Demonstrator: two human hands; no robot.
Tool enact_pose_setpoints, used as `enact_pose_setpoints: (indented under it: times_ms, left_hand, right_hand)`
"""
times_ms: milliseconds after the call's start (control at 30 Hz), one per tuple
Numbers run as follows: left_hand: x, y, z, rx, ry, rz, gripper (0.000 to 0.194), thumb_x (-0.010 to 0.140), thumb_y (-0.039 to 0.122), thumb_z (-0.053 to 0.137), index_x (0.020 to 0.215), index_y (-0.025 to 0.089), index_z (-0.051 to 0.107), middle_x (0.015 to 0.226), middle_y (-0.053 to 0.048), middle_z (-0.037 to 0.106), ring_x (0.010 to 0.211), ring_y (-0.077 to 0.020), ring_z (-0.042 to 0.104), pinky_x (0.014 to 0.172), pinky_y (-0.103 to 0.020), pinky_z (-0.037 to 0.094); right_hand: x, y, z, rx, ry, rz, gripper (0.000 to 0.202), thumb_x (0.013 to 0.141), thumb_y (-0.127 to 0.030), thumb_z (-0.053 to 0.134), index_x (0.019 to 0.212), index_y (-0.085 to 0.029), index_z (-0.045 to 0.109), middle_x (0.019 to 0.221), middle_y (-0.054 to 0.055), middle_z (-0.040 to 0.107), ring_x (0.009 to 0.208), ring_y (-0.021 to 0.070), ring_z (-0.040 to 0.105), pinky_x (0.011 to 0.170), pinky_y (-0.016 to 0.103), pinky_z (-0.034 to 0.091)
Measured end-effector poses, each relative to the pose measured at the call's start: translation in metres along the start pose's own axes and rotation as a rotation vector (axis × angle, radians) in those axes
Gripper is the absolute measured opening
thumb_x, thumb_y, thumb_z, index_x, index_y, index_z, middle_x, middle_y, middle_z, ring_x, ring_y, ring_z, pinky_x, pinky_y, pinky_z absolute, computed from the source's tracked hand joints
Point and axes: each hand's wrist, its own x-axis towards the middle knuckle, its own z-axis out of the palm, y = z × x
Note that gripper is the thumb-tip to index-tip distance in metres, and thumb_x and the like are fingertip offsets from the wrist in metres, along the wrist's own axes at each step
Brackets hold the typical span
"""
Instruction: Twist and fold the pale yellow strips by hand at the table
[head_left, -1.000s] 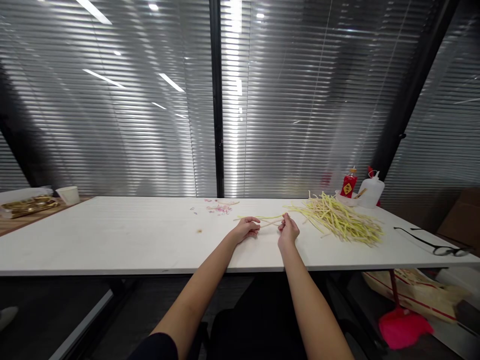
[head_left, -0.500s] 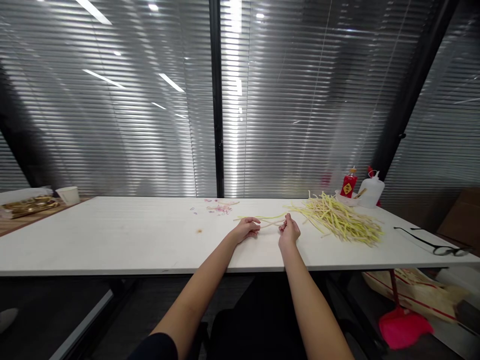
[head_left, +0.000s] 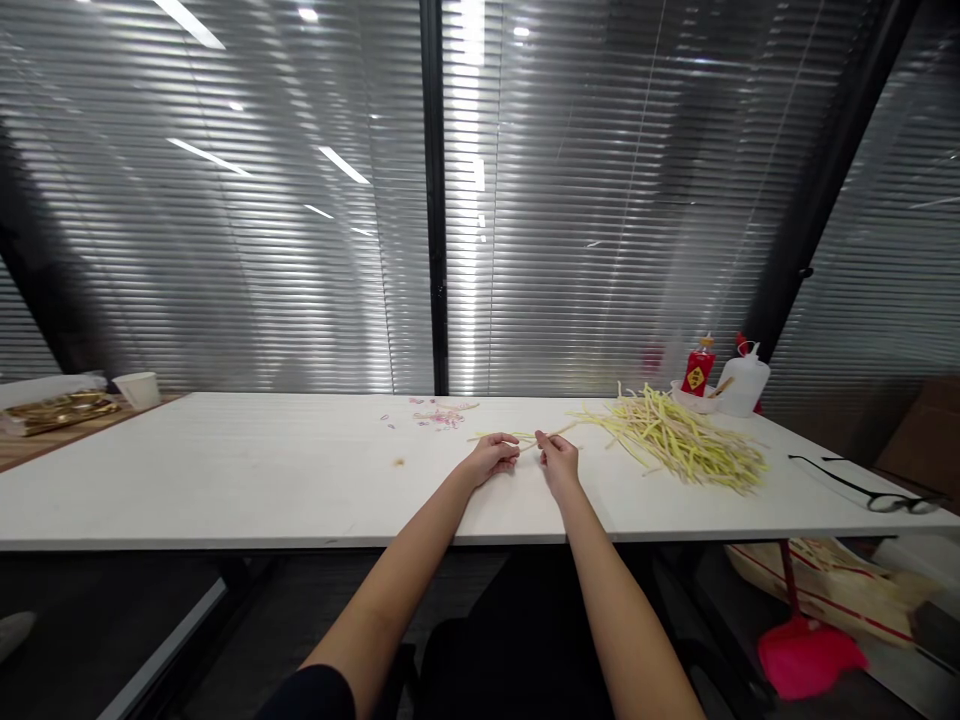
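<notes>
Between my hands, low over the white table, lie thin pale yellow-green stalks [head_left: 564, 431]. My left hand [head_left: 491, 457] is curled around their left part, with a tip sticking out beyond its knuckles. Close beside it on the right, my right hand [head_left: 559, 463] pinches a stalk between thumb and fingertips, and the free end points right. A large loose heap of the same kind of stalks [head_left: 679, 440] spreads over the table to the right. Small pink and red bands [head_left: 442, 416] are scattered beyond my left hand.
Behind the heap stand a red bottle [head_left: 697, 368], a white squeeze bottle [head_left: 742, 382] and a shallow bowl [head_left: 694, 402]. Black-framed glasses [head_left: 889, 500] lie at the right edge. Far left are a paper cup [head_left: 138, 390] and a gold packet [head_left: 60, 412]. Blinds [head_left: 562, 250] close off the back.
My right hand has slid left along the stalk, closer to my left hand. My left hand stays in place. The heap and the bands look the same.
</notes>
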Motion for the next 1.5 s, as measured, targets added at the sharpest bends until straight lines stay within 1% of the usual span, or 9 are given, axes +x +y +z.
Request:
enact_pose_setpoints:
  times_ms: [133,267,367,500,700,933,1133,1367,1500]
  left_hand:
    - [0.000,0.000,0.000,0.021,-0.035,-0.009,0.028,0.065,0.016,0.073,0.089,0.013,0.061,0.072,-0.004,0.061,0.059,-0.0083,0.057,0.055,-0.020,0.048]
    - [0.001,-0.001,-0.001,0.009,-0.026,-0.011,0.027,0.065,0.016,0.073,0.089,0.013,0.061,0.072,-0.004,0.062,0.059,-0.0084,0.057,0.056,-0.020,0.048]
    - [0.004,-0.003,-0.002,-0.025,-0.002,-0.001,0.028,0.063,0.015,0.074,0.088,0.013,0.062,0.071,-0.003,0.062,0.059,-0.0081,0.058,0.057,-0.020,0.049]
    - [0.008,-0.007,-0.004,-0.070,0.066,0.038,0.027,0.060,0.017,0.077,0.082,0.012,0.062,0.069,-0.003,0.061,0.058,-0.0074,0.057,0.058,-0.020,0.049]
    - [0.014,-0.010,-0.008,-0.108,0.191,0.125,0.028,0.055,0.020,0.079,0.075,0.014,0.060,0.066,-0.002,0.061,0.057,-0.0084,0.058,0.058,-0.021,0.048]
    - [0.015,-0.009,-0.008,-0.111,0.261,0.217,0.031,0.053,0.024,0.081,0.073,0.014,0.060,0.062,0.000,0.060,0.056,-0.0086,0.057,0.062,-0.023,0.048]
    - [0.011,-0.006,-0.006,-0.113,0.283,0.268,0.031,0.053,0.026,0.080,0.073,0.014,0.059,0.062,0.000,0.060,0.057,-0.0090,0.057,0.064,-0.025,0.048]
    - [0.010,-0.006,-0.006,-0.114,0.285,0.309,0.031,0.053,0.026,0.080,0.073,0.014,0.060,0.063,0.000,0.060,0.058,-0.0093,0.057,0.064,-0.025,0.049]
    - [0.010,-0.008,-0.006,-0.108,0.263,0.316,0.031,0.054,0.026,0.080,0.074,0.014,0.060,0.065,-0.001,0.061,0.060,-0.0098,0.059,0.067,-0.026,0.049]
  right_hand:
    - [-0.001,-0.003,-0.002,-0.019,0.024,-0.014,0.039,0.065,-0.048,0.073,0.054,-0.017,0.052,0.046,-0.006,0.043,0.043,0.0069,0.035,0.043,0.021,0.028]
    - [0.000,-0.002,-0.001,0.050,0.021,-0.004,0.037,0.066,-0.047,0.073,0.056,-0.017,0.053,0.048,-0.006,0.042,0.042,0.0064,0.035,0.042,0.021,0.028]
    - [0.001,-0.002,-0.001,0.117,0.002,0.078,0.034,0.063,-0.046,0.075,0.061,-0.017,0.056,0.057,-0.004,0.049,0.045,0.0062,0.039,0.042,0.020,0.031]
    - [-0.001,-0.008,0.000,0.210,-0.030,0.231,0.033,0.059,-0.043,0.078,0.075,-0.019,0.062,0.075,-0.001,0.059,0.052,0.0073,0.047,0.045,0.019,0.038]
    - [-0.002,-0.015,0.001,0.250,-0.064,0.339,0.037,0.056,-0.039,0.081,0.083,-0.023,0.062,0.083,-0.001,0.065,0.058,0.0087,0.052,0.049,0.020,0.042]
    - [-0.003,-0.015,0.001,0.300,-0.157,0.353,0.037,0.058,-0.037,0.081,0.087,-0.025,0.061,0.086,-0.001,0.067,0.061,0.0107,0.054,0.051,0.022,0.044]
    - [-0.007,-0.016,-0.002,0.388,-0.293,0.424,0.032,0.062,-0.034,0.080,0.086,-0.025,0.061,0.086,-0.002,0.067,0.066,0.0123,0.058,0.056,0.025,0.047]
    - [-0.014,-0.022,-0.002,0.434,-0.486,0.493,0.031,0.068,-0.037,0.077,0.090,-0.024,0.060,0.089,0.003,0.069,0.073,0.0192,0.064,0.067,0.037,0.051]
    - [-0.016,-0.024,-0.003,0.432,-0.525,0.503,0.028,0.068,-0.035,0.078,0.087,-0.022,0.061,0.091,0.005,0.070,0.075,0.0203,0.066,0.075,0.041,0.051]
